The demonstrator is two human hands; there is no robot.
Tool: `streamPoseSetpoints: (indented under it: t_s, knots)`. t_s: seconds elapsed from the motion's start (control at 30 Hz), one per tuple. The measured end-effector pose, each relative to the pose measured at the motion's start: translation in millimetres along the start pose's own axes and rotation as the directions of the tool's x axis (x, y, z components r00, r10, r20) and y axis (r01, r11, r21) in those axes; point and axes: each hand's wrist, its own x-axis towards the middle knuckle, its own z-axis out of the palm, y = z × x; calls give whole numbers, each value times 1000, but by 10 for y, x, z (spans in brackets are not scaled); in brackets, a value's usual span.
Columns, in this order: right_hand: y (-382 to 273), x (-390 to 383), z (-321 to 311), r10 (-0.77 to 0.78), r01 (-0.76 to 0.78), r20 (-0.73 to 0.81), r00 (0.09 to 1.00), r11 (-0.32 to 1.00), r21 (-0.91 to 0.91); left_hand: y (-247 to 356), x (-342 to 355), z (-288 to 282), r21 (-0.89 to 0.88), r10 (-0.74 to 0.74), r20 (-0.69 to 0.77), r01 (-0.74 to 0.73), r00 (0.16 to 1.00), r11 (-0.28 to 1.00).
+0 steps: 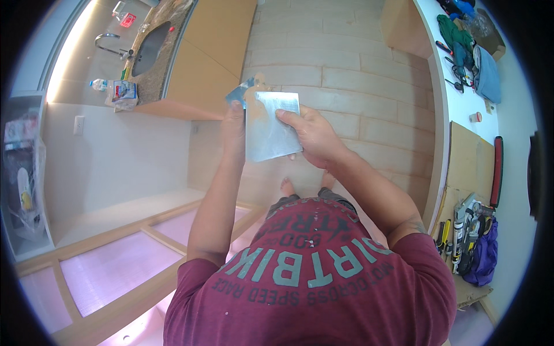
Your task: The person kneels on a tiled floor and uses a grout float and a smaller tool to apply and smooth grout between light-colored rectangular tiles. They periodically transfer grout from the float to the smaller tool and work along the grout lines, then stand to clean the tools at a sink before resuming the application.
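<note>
I hold a flat, shiny silver-grey sheet (270, 128) in front of my chest with both hands. My right hand (311, 134) grips its right edge, thumb lying across the upper face. My left hand (234, 124) is behind its left edge, fingers mostly hidden by the sheet. A smaller bluish shiny piece (238, 92) sticks out above my left hand; which hand holds it I cannot tell. My bare feet (304, 185) stand on the tan tile floor below the sheet.
A stone counter with a sink (149, 49) and tap runs at the upper left, a bottle and packet (118, 92) at its end. A wooden frame with translucent panels (109, 268) lies lower left. A white worktop (461, 109) on the right carries tools (464, 230) and cloths.
</note>
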Motion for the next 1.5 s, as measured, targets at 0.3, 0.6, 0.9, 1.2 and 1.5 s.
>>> streamPoseSetpoints:
  t_s: [0.3,0.6,0.9,1.2,1.5]
  knots:
    - [-23,31,196,15,-17,-49,999,999,-31,-280,28,-209,-78,77,-32,-79,997,994]
    - [67,55,225,106,-142,-273,956,983,-115,-862,8,-201,-304,72,-85,-95,994,948]
    - [-38,221,-4,-78,17,-422,903,989,-148,-1364,-64,-134,-373,86,-127,-128,988,919]
    - [239,-162,-732,-147,140,-443,884,989,-49,-1254,-6,-350,-528,-114,-172,6,978,849]
    - [470,-279,-787,-299,350,-509,807,937,6,-834,26,-131,-529,-103,-127,21,987,849]
